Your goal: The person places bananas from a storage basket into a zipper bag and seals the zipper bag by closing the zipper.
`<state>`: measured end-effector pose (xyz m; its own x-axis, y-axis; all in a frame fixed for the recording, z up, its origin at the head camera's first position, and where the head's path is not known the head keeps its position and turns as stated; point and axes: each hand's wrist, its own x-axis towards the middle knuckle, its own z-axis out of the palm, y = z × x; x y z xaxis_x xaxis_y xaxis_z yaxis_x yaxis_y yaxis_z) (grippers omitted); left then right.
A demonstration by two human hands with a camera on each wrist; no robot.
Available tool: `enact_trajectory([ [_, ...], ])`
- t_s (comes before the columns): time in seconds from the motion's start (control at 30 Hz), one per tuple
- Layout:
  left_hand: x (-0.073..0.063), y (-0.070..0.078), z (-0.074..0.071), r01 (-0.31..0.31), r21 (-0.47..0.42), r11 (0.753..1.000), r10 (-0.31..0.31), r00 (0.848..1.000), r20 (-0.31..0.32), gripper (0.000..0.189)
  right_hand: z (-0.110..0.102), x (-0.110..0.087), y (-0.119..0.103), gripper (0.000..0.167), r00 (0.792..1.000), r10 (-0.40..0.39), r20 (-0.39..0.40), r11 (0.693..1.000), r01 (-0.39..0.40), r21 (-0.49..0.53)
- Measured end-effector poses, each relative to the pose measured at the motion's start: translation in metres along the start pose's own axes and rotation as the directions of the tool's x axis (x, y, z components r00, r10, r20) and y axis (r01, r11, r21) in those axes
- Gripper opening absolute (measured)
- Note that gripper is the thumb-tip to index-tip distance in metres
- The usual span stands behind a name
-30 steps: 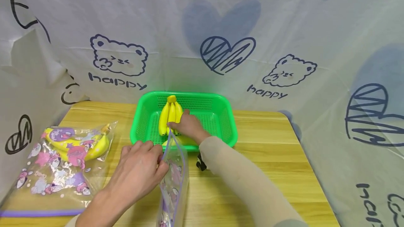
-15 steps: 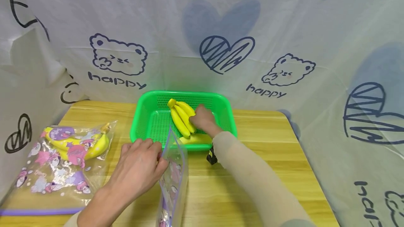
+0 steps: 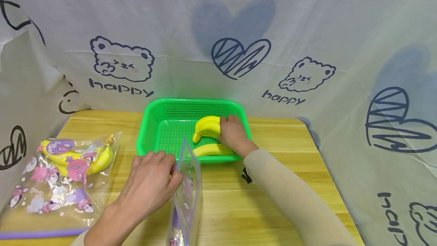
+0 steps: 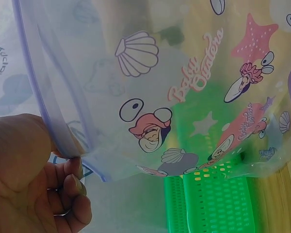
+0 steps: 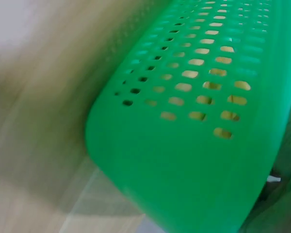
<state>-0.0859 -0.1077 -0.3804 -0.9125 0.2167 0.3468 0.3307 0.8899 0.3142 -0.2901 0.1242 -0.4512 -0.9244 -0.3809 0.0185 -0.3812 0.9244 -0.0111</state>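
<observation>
In the head view my left hand (image 3: 146, 181) pinches the purple-edged mouth of a clear printed zip bag (image 3: 191, 193), which hangs in front of the basket with its mouth parted. The left wrist view shows thumb and fingers at the bag's zip strip (image 4: 70, 150). My right hand (image 3: 235, 134) reaches into the green plastic basket (image 3: 145, 132) and grips the right end of a bunch of bananas (image 3: 206, 124); its fingertips are partly hidden. The bunch's stem points to the lower left. A banana (image 3: 213, 149) lies along the basket's near wall.
Another printed zip bag (image 3: 58, 196) with bananas (image 3: 102, 160) inside lies flat on the left of the wooden table (image 3: 280, 200). A printed cloth (image 3: 184, 22) hangs close behind the basket. The basket's holed outer wall (image 5: 165, 155) fills much of the right wrist view.
My right hand has moved right within the basket, and the banana bunch has turned, its stem swinging from the back to the lower left. The left hand keeps its hold on the bag.
</observation>
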Motion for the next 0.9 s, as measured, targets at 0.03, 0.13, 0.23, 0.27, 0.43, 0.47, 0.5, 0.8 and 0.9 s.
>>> enact_trajectory([
  [0.03,0.000,0.000,0.000,0.001,0.000,1.000,-0.001,1.000,0.000,0.023,0.000,-0.001,0.000,0.049,1.000,0.001,0.009,1.000,-0.001,0.003],
  [0.13,-0.001,0.000,0.000,0.003,-0.001,1.000,-0.003,1.000,-0.001,0.023,-0.001,0.000,0.000,0.056,0.999,-0.016,0.035,1.000,0.016,-0.016],
  [0.23,-0.001,0.000,0.000,0.000,-0.003,1.000,0.000,1.000,-0.002,0.023,-0.004,0.005,0.000,0.062,0.997,-0.048,0.067,0.998,0.050,-0.032],
  [0.27,-0.001,0.000,0.000,-0.001,-0.004,1.000,0.001,1.000,-0.002,0.023,-0.005,0.007,0.000,0.064,0.995,-0.053,0.084,0.998,0.056,-0.027],
  [0.43,-0.001,0.002,0.000,-0.003,-0.009,1.000,0.003,1.000,0.002,0.022,-0.008,0.018,-0.002,0.070,0.987,-0.029,0.159,0.999,0.023,0.039],
  [0.47,-0.001,0.002,0.001,-0.003,-0.011,1.000,0.003,1.000,0.003,0.023,-0.008,0.019,-0.003,0.072,0.986,-0.019,0.166,0.999,0.012,0.046],
  [0.5,-0.001,0.002,0.001,-0.003,-0.012,1.000,0.003,1.000,0.004,0.023,-0.007,0.020,-0.004,0.077,0.985,-0.011,0.170,0.999,0.004,0.040],
  [0.8,-0.001,0.004,0.001,-0.002,-0.029,1.000,0.003,1.000,0.009,0.023,-0.003,0.024,-0.019,0.084,0.986,-0.020,0.165,0.990,0.043,-0.136],
  [0.9,0.000,0.005,0.002,-0.001,-0.033,0.999,0.001,1.000,0.003,0.023,-0.003,0.025,-0.021,0.082,0.987,-0.030,0.156,0.988,0.053,-0.147],
])
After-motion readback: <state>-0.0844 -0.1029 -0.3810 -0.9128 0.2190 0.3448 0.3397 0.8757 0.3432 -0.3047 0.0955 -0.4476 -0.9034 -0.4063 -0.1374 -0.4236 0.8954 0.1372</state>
